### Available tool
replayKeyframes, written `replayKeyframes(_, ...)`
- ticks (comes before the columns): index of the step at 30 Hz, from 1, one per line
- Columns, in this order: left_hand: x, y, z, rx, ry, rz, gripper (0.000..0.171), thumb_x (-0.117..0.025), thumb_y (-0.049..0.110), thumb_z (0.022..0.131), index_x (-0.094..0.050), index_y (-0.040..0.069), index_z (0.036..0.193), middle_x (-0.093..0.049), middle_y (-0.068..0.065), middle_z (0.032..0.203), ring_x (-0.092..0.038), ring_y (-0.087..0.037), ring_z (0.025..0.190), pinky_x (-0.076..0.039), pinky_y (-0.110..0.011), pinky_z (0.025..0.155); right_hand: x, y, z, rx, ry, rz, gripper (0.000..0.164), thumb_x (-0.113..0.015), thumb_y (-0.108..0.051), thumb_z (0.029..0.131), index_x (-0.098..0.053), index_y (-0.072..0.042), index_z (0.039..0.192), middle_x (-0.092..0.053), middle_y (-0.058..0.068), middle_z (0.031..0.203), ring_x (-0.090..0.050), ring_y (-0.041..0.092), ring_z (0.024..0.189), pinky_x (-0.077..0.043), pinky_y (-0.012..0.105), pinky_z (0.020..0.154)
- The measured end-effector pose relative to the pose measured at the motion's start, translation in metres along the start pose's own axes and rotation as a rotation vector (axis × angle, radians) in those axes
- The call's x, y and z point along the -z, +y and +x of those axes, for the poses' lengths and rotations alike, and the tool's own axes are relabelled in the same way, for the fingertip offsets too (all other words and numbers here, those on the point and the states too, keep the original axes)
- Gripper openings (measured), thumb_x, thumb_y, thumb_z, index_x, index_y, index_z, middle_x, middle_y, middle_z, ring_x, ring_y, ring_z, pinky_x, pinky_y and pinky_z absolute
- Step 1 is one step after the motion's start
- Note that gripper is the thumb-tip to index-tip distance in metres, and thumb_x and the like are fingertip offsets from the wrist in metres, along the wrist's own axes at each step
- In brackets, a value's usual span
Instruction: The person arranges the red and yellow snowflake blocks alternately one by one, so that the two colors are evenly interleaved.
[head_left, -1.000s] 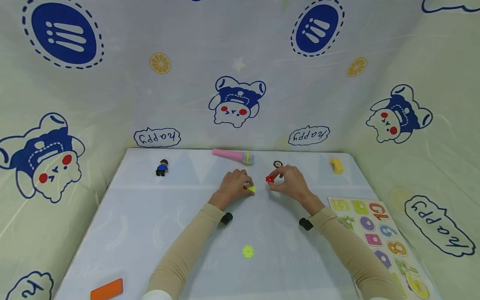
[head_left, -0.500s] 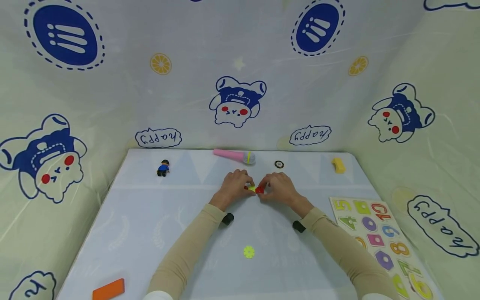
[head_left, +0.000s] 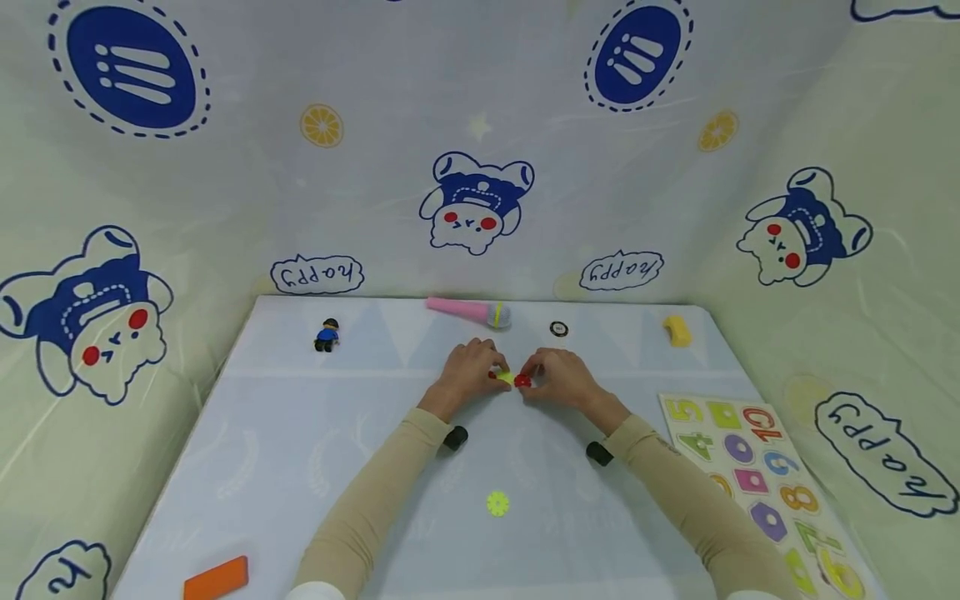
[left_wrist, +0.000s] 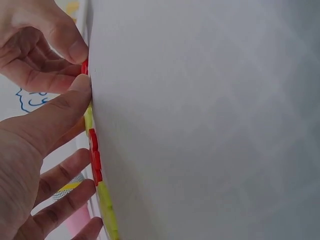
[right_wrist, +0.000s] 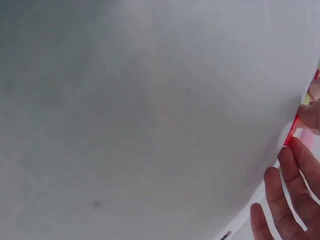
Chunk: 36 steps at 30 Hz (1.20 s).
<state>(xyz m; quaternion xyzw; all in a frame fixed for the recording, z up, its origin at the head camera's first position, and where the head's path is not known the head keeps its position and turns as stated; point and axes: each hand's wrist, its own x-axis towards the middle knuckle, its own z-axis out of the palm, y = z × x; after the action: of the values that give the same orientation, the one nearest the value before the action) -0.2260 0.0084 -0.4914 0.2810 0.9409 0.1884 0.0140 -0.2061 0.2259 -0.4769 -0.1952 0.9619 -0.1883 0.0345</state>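
Note:
At mid-table in the head view, my left hand (head_left: 467, 372) pinches a yellow-green notched disc (head_left: 505, 378) between thumb and fingers. Close on its right, my right hand (head_left: 562, 379) holds a red notched disc (head_left: 522, 381) by thumb and fingertips. The two discs meet edge to edge or nearly so; whether they interlock, I cannot tell. From the left wrist, another red disc (left_wrist: 95, 157) and another yellow-green disc (left_wrist: 106, 207) continue in line below the left fingers, low at the tabletop. Nearer the body lies a loose yellow-green notched disc (head_left: 497, 503).
Along the back are a toy figure (head_left: 327, 336), a pink toy microphone (head_left: 468, 312), a small black ring (head_left: 558, 329) and a yellow block (head_left: 677, 332). A number-and-shape puzzle board (head_left: 757, 467) lies at right, an orange block (head_left: 216, 578) at front left.
My right hand has come left and slightly nearer the body, bringing the red disc up to the yellow-green one. The black ring is now fully uncovered. My left hand has barely moved.

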Motion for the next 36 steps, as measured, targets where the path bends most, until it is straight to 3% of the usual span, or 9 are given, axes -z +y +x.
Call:
replayKeyframes(16, -0.001, 0.004, 0.0, -0.028, -0.023, 0.009, 0.034, -0.09, 0.042, 0.091, -0.082, 0.021, 0.116, -0.068, -0.001, 0.11, -0.058, -0.021, 0.1, -0.053, -0.042, 0.09, 0.001, 0.006, -0.007, -0.036, -0.007, 0.049, 0.026, -0.092, -0.027, 0.089, -0.086, -0.014, 0.11, -0.079, -0.004, 0.102, -0.067, 0.012, 0.089, -0.055, 0.032, 0.08)
replayKeyframes(22, -0.002, 0.007, 0.004, -0.027, -0.065, 0.017, 0.047, -0.089, 0.045, 0.091, -0.076, 0.019, 0.128, -0.069, -0.003, 0.121, -0.061, -0.024, 0.112, -0.054, -0.046, 0.1, 0.0, 0.003, -0.012, -0.038, -0.001, 0.053, 0.037, -0.092, -0.026, 0.089, -0.083, -0.01, 0.122, -0.081, 0.001, 0.109, -0.071, 0.016, 0.095, -0.059, 0.038, 0.087)
replayKeyframes(26, -0.006, 0.011, 0.005, -0.049, -0.087, 0.019, 0.053, -0.09, 0.044, 0.091, -0.073, 0.02, 0.135, -0.069, -0.005, 0.128, -0.061, -0.027, 0.121, -0.053, -0.049, 0.107, -0.003, 0.0, -0.026, -0.037, 0.009, 0.081, 0.038, -0.092, -0.025, 0.09, -0.082, -0.011, 0.124, -0.081, 0.0, 0.114, -0.072, 0.018, 0.099, -0.06, 0.039, 0.09)
replayKeyframes(31, -0.009, 0.015, 0.003, -0.051, -0.074, 0.012, 0.044, -0.089, 0.044, 0.092, -0.077, 0.023, 0.129, -0.068, -0.004, 0.126, -0.06, -0.026, 0.12, -0.053, -0.048, 0.106, -0.007, -0.011, -0.057, 0.081, 0.03, 0.1, 0.032, -0.092, -0.028, 0.09, -0.083, -0.012, 0.116, -0.08, -0.003, 0.109, -0.071, 0.015, 0.094, -0.06, 0.033, 0.084)
replayKeyframes(36, -0.007, 0.016, 0.006, -0.05, -0.043, 0.033, 0.04, -0.087, 0.047, 0.092, -0.079, 0.024, 0.124, -0.067, -0.003, 0.127, -0.06, -0.026, 0.119, -0.053, -0.048, 0.104, -0.012, -0.032, -0.088, 0.276, -0.086, 0.052, 0.042, -0.092, -0.04, 0.089, -0.082, -0.018, 0.123, -0.076, -0.008, 0.112, -0.068, 0.007, 0.092, -0.056, 0.028, 0.084)
